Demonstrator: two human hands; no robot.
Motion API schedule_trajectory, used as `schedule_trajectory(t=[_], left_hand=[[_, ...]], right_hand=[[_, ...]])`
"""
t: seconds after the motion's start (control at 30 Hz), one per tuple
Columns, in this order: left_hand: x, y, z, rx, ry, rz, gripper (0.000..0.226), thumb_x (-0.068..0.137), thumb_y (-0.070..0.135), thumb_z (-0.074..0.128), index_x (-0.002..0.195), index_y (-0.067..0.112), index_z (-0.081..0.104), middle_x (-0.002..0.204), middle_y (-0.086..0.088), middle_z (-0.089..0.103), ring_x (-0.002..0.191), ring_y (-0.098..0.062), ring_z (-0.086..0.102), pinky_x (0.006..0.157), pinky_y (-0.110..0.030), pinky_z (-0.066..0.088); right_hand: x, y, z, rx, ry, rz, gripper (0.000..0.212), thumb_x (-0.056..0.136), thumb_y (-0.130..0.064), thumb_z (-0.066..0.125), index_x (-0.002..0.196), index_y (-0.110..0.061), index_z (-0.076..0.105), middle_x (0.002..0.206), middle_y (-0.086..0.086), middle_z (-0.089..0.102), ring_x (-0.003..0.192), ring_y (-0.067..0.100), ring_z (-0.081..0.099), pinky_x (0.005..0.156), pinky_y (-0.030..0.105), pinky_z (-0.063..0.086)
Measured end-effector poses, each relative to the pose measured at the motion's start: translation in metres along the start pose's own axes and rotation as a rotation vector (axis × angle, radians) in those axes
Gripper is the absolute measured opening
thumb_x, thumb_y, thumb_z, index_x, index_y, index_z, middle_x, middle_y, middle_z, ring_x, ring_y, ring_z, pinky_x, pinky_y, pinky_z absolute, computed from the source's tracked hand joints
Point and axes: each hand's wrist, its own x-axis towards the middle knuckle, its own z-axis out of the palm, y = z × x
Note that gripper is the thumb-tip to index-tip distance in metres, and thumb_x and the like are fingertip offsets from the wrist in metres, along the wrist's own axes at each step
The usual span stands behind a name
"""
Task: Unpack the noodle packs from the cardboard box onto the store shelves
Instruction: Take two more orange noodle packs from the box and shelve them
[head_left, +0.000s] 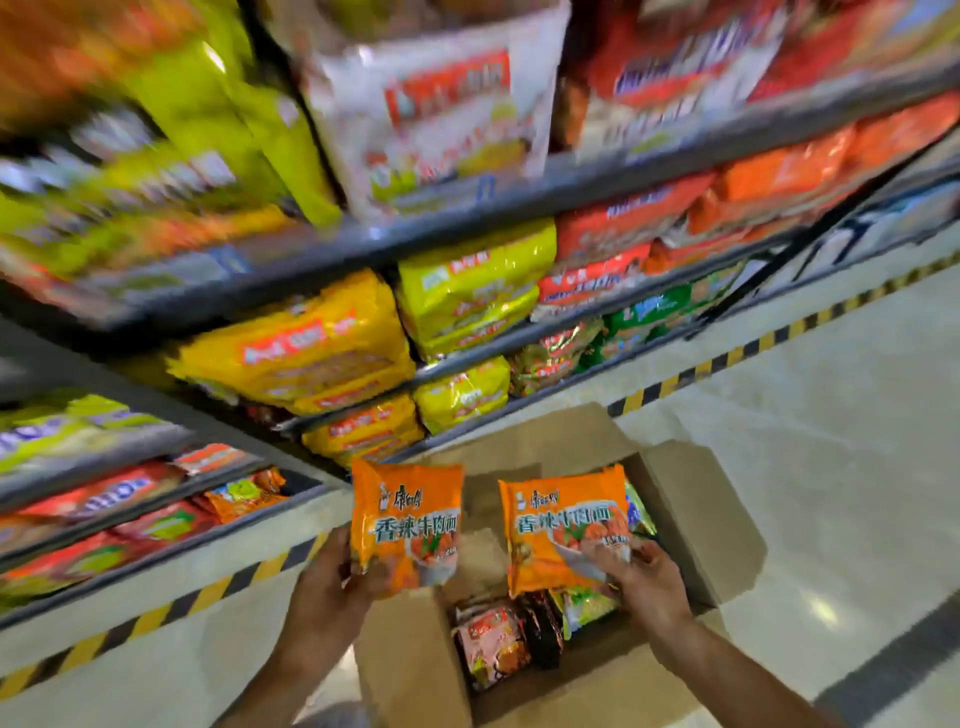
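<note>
An open cardboard box sits on the floor below me, in front of the shelves. My left hand grips an orange noodle pack by its lower edge and holds it upright above the box's left side. My right hand grips a second orange noodle pack at its lower right corner, just over the box opening. Several more packs lie inside the box: pinkish, dark and green ones. The store shelves rise ahead, filled with yellow, red, orange and green packs.
A yellow-and-black striped strip runs along the raised shelf base. The pale tiled floor stretches to the right of the box. The box flaps stand open to the right and back. The upper shelves are motion-blurred.
</note>
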Motion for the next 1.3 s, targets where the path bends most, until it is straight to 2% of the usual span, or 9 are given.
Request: schedule_trajectory(t=[0.17, 0.3, 0.37, 0.5, 0.63, 0.77, 0.83, 1.17, 1.3], left_hand=[[-0.056, 0.099, -0.082, 0.056, 0.007, 0.137, 0.041, 0.082, 0.043, 0.075, 0.114, 0.019, 0.065, 0.095, 0.003, 0.074, 0.082, -0.026, 0.067, 0.069, -0.042, 0.056], [-0.100, 0.166, -0.130, 0.063, 0.021, 0.257, 0.012, 0.090, 0.009, 0.069, 0.102, 0.012, 0.069, 0.089, 0.004, 0.077, 0.080, -0.010, 0.071, 0.068, -0.029, 0.054], [-0.123, 0.196, -0.146, 0.011, 0.010, 0.257, 0.024, 0.088, -0.003, 0.064, 0.088, 0.018, 0.073, 0.075, 0.008, 0.076, 0.064, -0.003, 0.069, 0.059, -0.022, 0.055], [-0.161, 0.224, -0.176, -0.096, 0.025, 0.245, 0.027, 0.087, 0.015, 0.071, 0.107, 0.032, 0.066, 0.102, 0.013, 0.075, 0.100, -0.011, 0.071, 0.089, -0.036, 0.056], [-0.202, 0.246, -0.195, -0.119, 0.050, 0.326, 0.038, 0.086, 0.022, 0.072, 0.121, 0.027, 0.059, 0.112, 0.006, 0.073, 0.106, -0.010, 0.068, 0.092, -0.034, 0.054], [-0.247, 0.254, -0.201, -0.132, 0.089, 0.398, 0.037, 0.086, 0.025, 0.072, 0.120, 0.034, 0.059, 0.112, 0.013, 0.073, 0.106, -0.005, 0.067, 0.091, -0.029, 0.052], [-0.274, 0.255, -0.200, -0.130, 0.121, 0.432, 0.037, 0.086, 0.025, 0.071, 0.120, 0.036, 0.058, 0.111, 0.017, 0.072, 0.104, -0.001, 0.067, 0.089, -0.025, 0.053], [-0.398, 0.226, -0.225, -0.151, 0.378, 0.496, 0.040, 0.088, 0.029, 0.071, 0.125, 0.029, 0.058, 0.114, 0.010, 0.072, 0.104, -0.006, 0.069, 0.075, -0.019, 0.058], [-0.441, 0.208, -0.258, -0.172, 0.474, 0.520, 0.038, 0.088, 0.025, 0.071, 0.124, 0.024, 0.059, 0.111, 0.009, 0.073, 0.104, -0.008, 0.069, 0.075, -0.016, 0.056]], right_hand=[[-0.113, -0.076, 0.004, -0.068, -0.076, -0.187, 0.058, 0.063, -0.034, 0.094, 0.104, -0.008, 0.062, 0.096, 0.017, 0.067, 0.070, 0.016, 0.067, 0.051, 0.020, 0.051], [-0.187, -0.127, 0.017, -0.089, -0.097, -0.336, 0.068, 0.056, -0.039, 0.096, 0.097, -0.004, 0.054, 0.087, 0.020, 0.065, 0.070, 0.031, 0.062, 0.049, 0.019, 0.047], [-0.225, -0.149, 0.021, -0.070, -0.095, -0.425, 0.078, 0.044, -0.048, 0.097, 0.092, -0.008, 0.052, 0.079, 0.020, 0.061, 0.069, 0.024, 0.063, 0.053, 0.019, 0.049], [-0.290, -0.178, 0.020, -0.032, -0.129, -0.547, 0.057, 0.070, -0.018, 0.091, 0.114, -0.008, 0.056, 0.102, 0.011, 0.063, 0.087, 0.011, 0.062, 0.057, 0.010, 0.050], [-0.326, -0.191, 0.013, -0.059, -0.134, -0.671, 0.051, 0.072, -0.025, 0.088, 0.113, -0.014, 0.059, 0.105, -0.005, 0.065, 0.096, 0.006, 0.062, 0.072, 0.020, 0.050], [-0.358, -0.197, 0.001, -0.036, -0.196, -0.773, 0.069, 0.059, -0.052, 0.092, 0.116, -0.026, 0.062, 0.121, 0.000, 0.067, 0.115, 0.024, 0.063, 0.097, 0.051, 0.052], [-0.376, -0.197, -0.005, -0.036, -0.254, -0.823, 0.075, 0.065, -0.052, 0.089, 0.127, -0.025, 0.056, 0.131, -0.002, 0.058, 0.122, 0.020, 0.055, 0.103, 0.047, 0.046], [-0.448, -0.175, -0.003, -0.024, -0.491, -0.914, 0.058, 0.074, -0.037, 0.083, 0.124, -0.028, 0.054, 0.115, -0.010, 0.055, 0.116, 0.014, 0.048, 0.097, 0.045, 0.048], [-0.484, -0.162, 0.027, -0.029, -0.559, -0.947, 0.051, 0.077, -0.030, 0.082, 0.121, -0.026, 0.056, 0.101, -0.023, 0.054, 0.094, -0.001, 0.055, 0.083, 0.035, 0.052]])
